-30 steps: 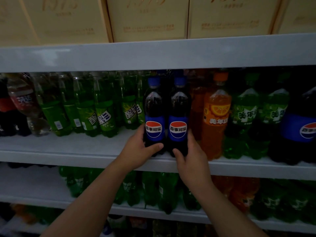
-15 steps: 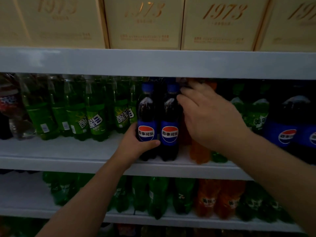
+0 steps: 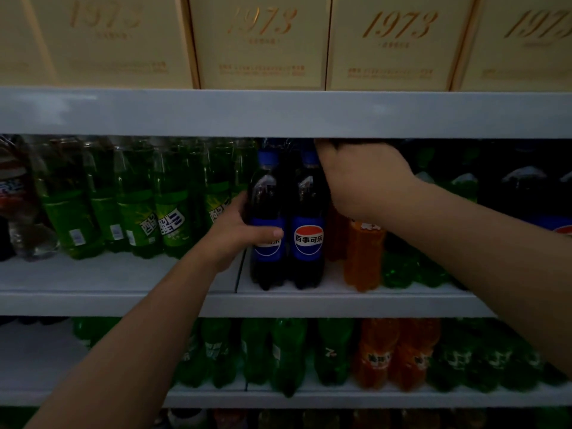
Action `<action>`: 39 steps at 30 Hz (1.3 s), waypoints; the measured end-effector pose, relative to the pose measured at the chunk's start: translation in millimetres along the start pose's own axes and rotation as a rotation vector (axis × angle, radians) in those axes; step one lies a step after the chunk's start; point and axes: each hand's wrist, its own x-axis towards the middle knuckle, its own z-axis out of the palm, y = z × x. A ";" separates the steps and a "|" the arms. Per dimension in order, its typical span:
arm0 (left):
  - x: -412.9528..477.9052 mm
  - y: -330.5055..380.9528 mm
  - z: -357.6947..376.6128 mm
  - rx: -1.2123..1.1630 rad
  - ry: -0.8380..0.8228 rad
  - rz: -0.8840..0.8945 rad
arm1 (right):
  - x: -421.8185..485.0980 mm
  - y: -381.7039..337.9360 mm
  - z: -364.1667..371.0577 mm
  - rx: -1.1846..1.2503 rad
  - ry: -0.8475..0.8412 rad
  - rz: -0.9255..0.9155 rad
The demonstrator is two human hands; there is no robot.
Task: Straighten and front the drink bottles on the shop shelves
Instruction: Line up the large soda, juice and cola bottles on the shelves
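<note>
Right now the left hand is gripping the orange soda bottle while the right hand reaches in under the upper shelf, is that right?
No. The head view shows the left hand gripping the left Pepsi bottle, not the orange soda bottle; the right hand does reach in under the upper shelf.

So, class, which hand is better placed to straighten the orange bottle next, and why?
Probably the right: the right hand sits directly over the top of the orange bottle, while the left hand grips the left cola bottle, so it is occupied.
</note>
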 end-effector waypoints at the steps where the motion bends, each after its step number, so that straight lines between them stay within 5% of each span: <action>1: -3.3 -6.9 2.2 0.041 -0.008 -0.010 | -1.8 -0.2 0.5 0.078 0.006 -0.032; 9: -9.3 -26.8 0.3 0.093 0.099 -0.003 | 1.3 -46.0 31.0 1.039 0.185 0.280; 12: -12.0 -25.8 -14.9 0.152 0.151 0.016 | -18.0 -73.0 60.8 1.348 0.132 0.447; 17: -19.0 -24.0 -45.5 0.222 0.280 0.000 | -29.6 -89.3 92.2 1.371 0.012 0.689; 31: -49.2 -12.6 -58.7 0.324 0.337 -0.073 | -21.9 -126.7 90.7 1.550 -0.073 0.555; 33: -65.2 -9.5 -44.8 0.468 0.537 0.010 | -40.7 -117.7 90.7 1.554 -0.072 0.559; 36: -94.7 -0.7 -7.4 0.657 0.791 0.464 | -79.0 -97.7 92.2 1.530 0.096 0.587; 39: -99.3 3.8 56.4 0.560 0.632 0.672 | -112.0 -72.4 89.8 1.471 0.349 0.568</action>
